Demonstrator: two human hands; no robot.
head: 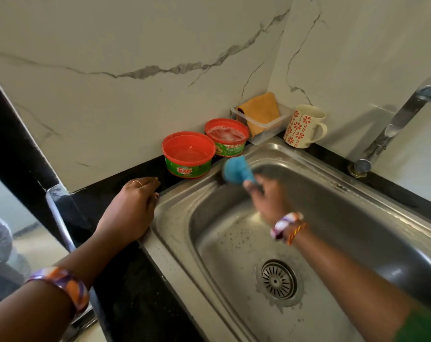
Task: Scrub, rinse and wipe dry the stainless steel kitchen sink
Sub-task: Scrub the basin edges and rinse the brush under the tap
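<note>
The stainless steel sink [174, 233] fills the lower right, its basin wet with soap flecks around the drain strainer [278, 280]. My right hand [268, 198] is shut on a blue scrubber [236, 169], blurred, held against the basin's far left corner. My left hand [133, 206] lies flat on the black counter [125, 280] at the sink's left rim, fingers spread, holding nothing. The tap [397, 122] rises at the right, no water running.
Two red-rimmed green soap tubs stand behind the sink: one [188, 154] with clear liquid, one [226, 137] foamy. A clear tray [266, 134] holds an orange cloth [261, 112]. A patterned mug [303, 127] stands by the marble wall.
</note>
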